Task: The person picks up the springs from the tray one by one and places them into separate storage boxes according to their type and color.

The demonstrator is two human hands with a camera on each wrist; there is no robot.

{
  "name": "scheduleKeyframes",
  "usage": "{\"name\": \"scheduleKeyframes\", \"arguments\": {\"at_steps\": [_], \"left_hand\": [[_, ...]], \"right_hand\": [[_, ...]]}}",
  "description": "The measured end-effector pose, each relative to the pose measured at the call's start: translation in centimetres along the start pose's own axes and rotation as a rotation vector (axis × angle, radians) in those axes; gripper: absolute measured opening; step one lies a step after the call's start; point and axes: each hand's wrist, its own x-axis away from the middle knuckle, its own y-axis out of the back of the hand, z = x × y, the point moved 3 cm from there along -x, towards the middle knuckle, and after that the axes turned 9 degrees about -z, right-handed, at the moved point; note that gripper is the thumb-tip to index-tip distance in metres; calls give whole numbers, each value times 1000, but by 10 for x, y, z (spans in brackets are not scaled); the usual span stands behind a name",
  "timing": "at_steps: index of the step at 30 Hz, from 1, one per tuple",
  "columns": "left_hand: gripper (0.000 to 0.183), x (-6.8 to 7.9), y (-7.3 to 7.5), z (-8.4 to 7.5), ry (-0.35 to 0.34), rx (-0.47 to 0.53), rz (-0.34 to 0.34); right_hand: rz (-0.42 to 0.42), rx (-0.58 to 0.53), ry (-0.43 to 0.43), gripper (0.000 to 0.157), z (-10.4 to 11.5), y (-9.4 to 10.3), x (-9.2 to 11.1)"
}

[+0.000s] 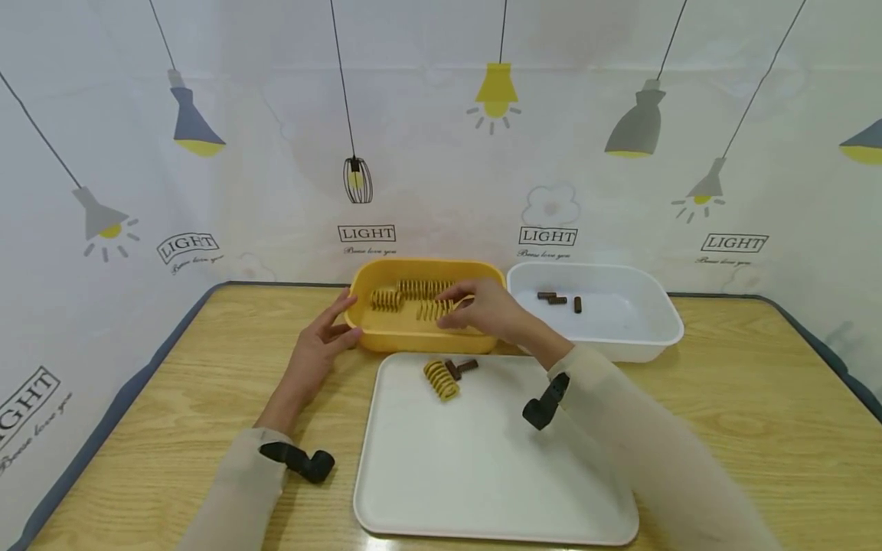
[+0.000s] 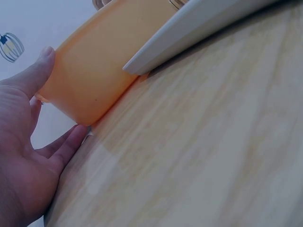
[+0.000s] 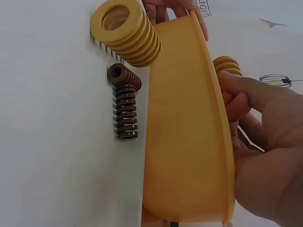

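My right hand (image 1: 485, 310) reaches into the yellow bin (image 1: 413, 342) and pinches a yellow coil spring (image 1: 432, 310) between thumb and fingers. In the right wrist view part of this spring (image 3: 227, 64) shows past the bin's rim, at the fingertips. Two more yellow springs lie in the bin, a shorter one (image 1: 386, 301) at left and a longer one (image 1: 422, 288) at the back. At the bin's left end, my left hand (image 1: 318, 348) touches the wall with fairly straight fingers; the left wrist view shows its digits (image 2: 42, 71) spread against the bin's end.
On the white tray (image 1: 496, 474) lie a thick yellow spring (image 1: 441, 380) and two small brown springs (image 1: 468, 365), near its back edge. A white bin (image 1: 641, 337) at right holds three brown springs (image 1: 577, 304). A printed curtain (image 1: 441, 138) hangs behind the wooden table (image 1: 207, 367).
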Motion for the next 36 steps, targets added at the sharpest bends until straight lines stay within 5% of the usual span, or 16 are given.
{"name": "scheduleKeyframes", "arguments": {"at_steps": [12,21,36], "left_hand": [[57,11,-4,-25,21,-6,8],[58,11,-4,-24,34,1,13],[58,11,-5,-25,42,9,9]], "right_hand": [[-28,38,-59,38,-8,-6,-24],[-56,94,-113,36,-15,-13,-38],[-69,27,-192,33,-19,-18,-43]]}}
